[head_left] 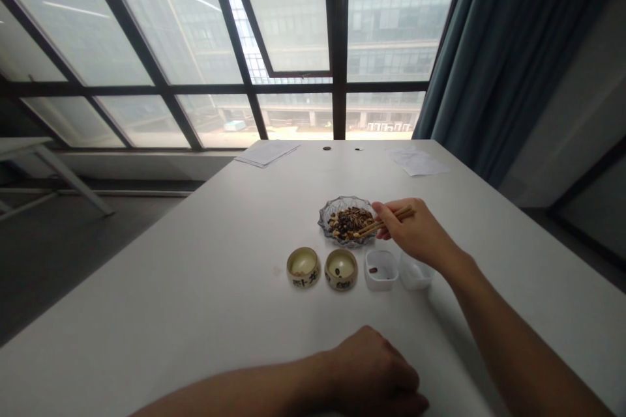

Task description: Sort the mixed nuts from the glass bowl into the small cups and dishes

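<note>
My right hand [408, 228] holds a pair of wooden chopsticks [379, 227], their tips at the near edge of the mix of seeds and nuts [349, 220] in a clear glass dish [323, 229]. Whether the tips pinch a piece is too small to tell. In front of the dish stand two small ceramic bowls with black characters, a left one [303, 280] with a few pale pieces and a right one [341, 281] with a few dark seeds. Beside them a white plastic cup [381, 283] holds a dark piece. My left hand [374, 371] rests on the table, fingers curled, nothing visible in it.
A second white cup [415, 277] stands at the right end of the row, partly under my right wrist. Papers [268, 152] lie at the far left of the white table [220, 260], and another sheet [417, 160] at the far right. Windows and a blue curtain [469, 78] are behind.
</note>
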Action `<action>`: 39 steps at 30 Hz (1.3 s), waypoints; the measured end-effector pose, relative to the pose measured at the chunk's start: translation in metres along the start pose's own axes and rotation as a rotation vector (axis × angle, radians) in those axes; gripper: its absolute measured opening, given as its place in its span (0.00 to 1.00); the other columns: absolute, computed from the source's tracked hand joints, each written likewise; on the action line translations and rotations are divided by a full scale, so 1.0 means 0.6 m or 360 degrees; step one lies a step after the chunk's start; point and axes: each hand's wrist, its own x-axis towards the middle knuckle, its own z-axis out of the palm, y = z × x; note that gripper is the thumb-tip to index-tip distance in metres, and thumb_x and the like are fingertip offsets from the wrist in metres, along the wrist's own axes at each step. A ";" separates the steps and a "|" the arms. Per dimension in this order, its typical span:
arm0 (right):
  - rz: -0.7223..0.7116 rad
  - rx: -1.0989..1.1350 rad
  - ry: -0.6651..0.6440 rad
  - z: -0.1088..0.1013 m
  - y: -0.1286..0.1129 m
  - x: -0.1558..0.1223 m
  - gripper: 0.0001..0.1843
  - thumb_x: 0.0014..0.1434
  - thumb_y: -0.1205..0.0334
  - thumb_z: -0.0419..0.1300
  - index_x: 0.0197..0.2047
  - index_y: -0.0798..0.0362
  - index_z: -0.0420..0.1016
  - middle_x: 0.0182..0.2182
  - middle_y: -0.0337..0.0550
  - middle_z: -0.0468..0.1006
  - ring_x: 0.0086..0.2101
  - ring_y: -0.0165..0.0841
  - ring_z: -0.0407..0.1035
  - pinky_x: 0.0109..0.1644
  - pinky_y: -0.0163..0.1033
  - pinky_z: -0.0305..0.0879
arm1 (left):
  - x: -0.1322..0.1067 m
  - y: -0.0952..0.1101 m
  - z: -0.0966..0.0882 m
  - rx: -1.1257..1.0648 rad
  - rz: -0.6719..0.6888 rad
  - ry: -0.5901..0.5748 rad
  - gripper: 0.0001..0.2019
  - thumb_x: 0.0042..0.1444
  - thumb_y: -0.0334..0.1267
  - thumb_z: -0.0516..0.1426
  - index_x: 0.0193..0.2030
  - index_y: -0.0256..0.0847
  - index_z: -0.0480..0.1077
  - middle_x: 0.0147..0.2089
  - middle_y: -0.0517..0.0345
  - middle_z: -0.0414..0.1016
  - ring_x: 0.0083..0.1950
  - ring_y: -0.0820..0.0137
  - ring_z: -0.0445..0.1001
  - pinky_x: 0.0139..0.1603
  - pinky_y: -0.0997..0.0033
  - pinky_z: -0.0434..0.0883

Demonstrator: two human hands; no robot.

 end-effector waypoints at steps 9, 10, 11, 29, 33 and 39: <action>0.0090 0.0063 0.0356 -0.090 -0.046 -0.026 0.28 0.61 0.36 0.66 0.30 0.55 0.83 0.27 0.52 0.85 0.24 0.42 0.82 0.26 0.40 0.80 | 0.001 -0.002 -0.002 -0.0119 0.0065 0.0074 0.18 0.62 0.44 0.59 0.24 0.41 0.62 0.23 0.64 0.69 0.25 0.76 0.66 0.26 0.76 0.60; 0.0104 0.0037 0.0410 -0.101 -0.054 -0.033 0.27 0.61 0.37 0.66 0.30 0.55 0.83 0.26 0.52 0.85 0.24 0.42 0.81 0.26 0.39 0.80 | 0.001 -0.002 -0.003 -0.0127 0.0069 0.0076 0.18 0.62 0.44 0.59 0.24 0.41 0.62 0.22 0.64 0.69 0.25 0.76 0.66 0.26 0.76 0.60; 0.0111 0.0011 0.0451 -0.112 -0.062 -0.041 0.27 0.62 0.37 0.66 0.29 0.54 0.83 0.25 0.51 0.84 0.23 0.41 0.81 0.25 0.39 0.79 | 0.001 -0.002 -0.004 -0.0133 0.0072 0.0076 0.18 0.63 0.44 0.59 0.24 0.41 0.62 0.22 0.64 0.68 0.24 0.76 0.65 0.27 0.76 0.61; 0.0190 -0.0385 0.0147 -0.167 -0.083 -0.098 0.27 0.64 0.37 0.64 0.31 0.54 0.85 0.25 0.49 0.84 0.26 0.44 0.82 0.27 0.40 0.76 | 0.005 0.001 -0.013 -0.0168 0.0045 0.0029 0.18 0.62 0.41 0.59 0.24 0.42 0.59 0.22 0.63 0.68 0.24 0.76 0.64 0.27 0.76 0.60; 0.0078 -0.0260 0.0363 -0.155 -0.096 -0.091 0.25 0.65 0.39 0.64 0.30 0.53 0.84 0.21 0.47 0.82 0.24 0.42 0.81 0.25 0.38 0.74 | 0.005 0.003 -0.015 -0.0136 0.0037 0.0025 0.18 0.62 0.42 0.59 0.24 0.41 0.59 0.22 0.63 0.69 0.24 0.77 0.65 0.27 0.76 0.61; -0.0011 -0.0030 0.0432 -0.107 -0.062 -0.043 0.28 0.63 0.35 0.64 0.33 0.55 0.84 0.28 0.49 0.85 0.25 0.41 0.82 0.27 0.38 0.78 | 0.005 0.004 -0.016 -0.0123 0.0033 0.0012 0.18 0.62 0.41 0.60 0.24 0.41 0.61 0.23 0.63 0.70 0.24 0.77 0.67 0.27 0.77 0.63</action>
